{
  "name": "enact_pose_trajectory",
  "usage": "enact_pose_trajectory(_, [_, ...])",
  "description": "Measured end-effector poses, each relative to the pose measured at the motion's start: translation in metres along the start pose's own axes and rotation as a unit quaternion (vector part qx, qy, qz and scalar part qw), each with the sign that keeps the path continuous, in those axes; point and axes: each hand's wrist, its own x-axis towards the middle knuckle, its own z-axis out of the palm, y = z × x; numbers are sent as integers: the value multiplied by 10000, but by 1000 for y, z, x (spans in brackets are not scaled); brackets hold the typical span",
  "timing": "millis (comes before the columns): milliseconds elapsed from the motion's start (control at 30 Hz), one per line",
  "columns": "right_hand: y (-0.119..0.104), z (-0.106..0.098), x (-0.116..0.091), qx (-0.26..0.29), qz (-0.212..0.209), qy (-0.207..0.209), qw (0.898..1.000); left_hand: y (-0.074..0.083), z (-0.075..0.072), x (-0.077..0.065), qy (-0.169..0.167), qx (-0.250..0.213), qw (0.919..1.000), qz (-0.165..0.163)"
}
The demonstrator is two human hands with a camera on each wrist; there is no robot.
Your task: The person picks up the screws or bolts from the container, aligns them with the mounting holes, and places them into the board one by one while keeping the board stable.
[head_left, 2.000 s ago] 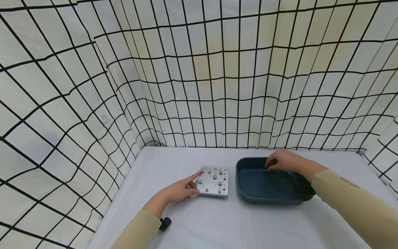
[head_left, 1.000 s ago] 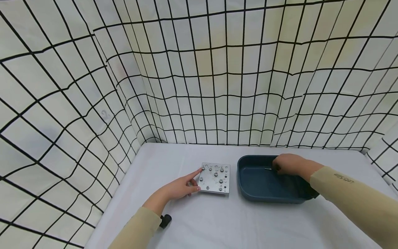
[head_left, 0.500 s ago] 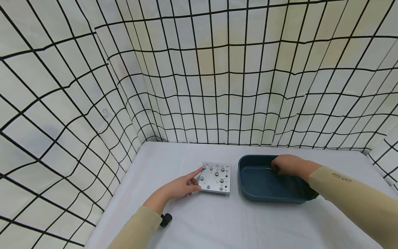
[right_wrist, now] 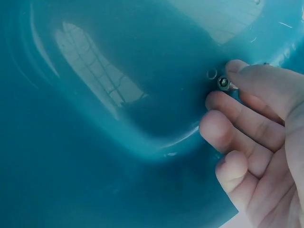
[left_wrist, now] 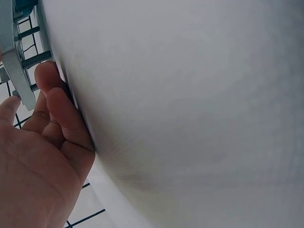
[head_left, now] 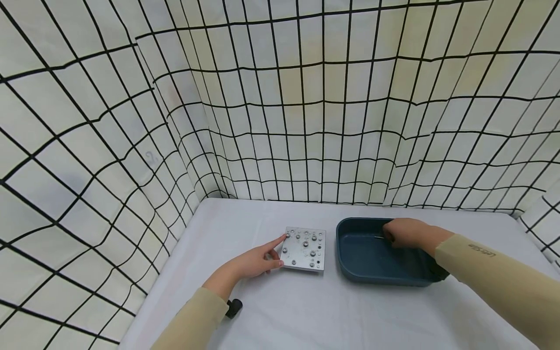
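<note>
In the head view my left hand is at the left side of a square silver metal plate studded with several socket-head screws. Its index finger lies straight to the far left corner, and its thumb is at the near left corner. The left wrist view shows curled fingers by the threaded screws under the raised plate. My right hand reaches into a dark blue tray. In the right wrist view its thumb and index finger pinch a small socket-head screw close to the tray's surface.
Plate and tray stand side by side on a white-covered table, with a narrow gap between them. A black wrist camera shows beside the left sleeve. White walls with a black grid enclose the table's back and sides.
Since two seconds ago my right hand has moved slightly right and deeper into the tray, then stayed nearly still. My left hand keeps its place at the plate; the view has shifted slightly.
</note>
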Motion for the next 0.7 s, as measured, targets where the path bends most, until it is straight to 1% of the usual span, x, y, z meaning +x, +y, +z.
enact_pose_trajectory(267, [-3,-2,-1,-67,-121,79,9999,0,-1,0,-2,34,10000,-17])
enact_pose_trajectory(500, [-3,-5,-4,84,49,-72,9999,2,-1,0,-14,42,10000,-11])
enact_pose_trajectory(633, [-2,-6,-7,154,139,-46,9998,2,-1,0,-19,25,10000,-17])
enact_pose_trajectory(700, [-2,-8,-9,187,113,-2,9998,2,0,-1,-11,20,10000,-29])
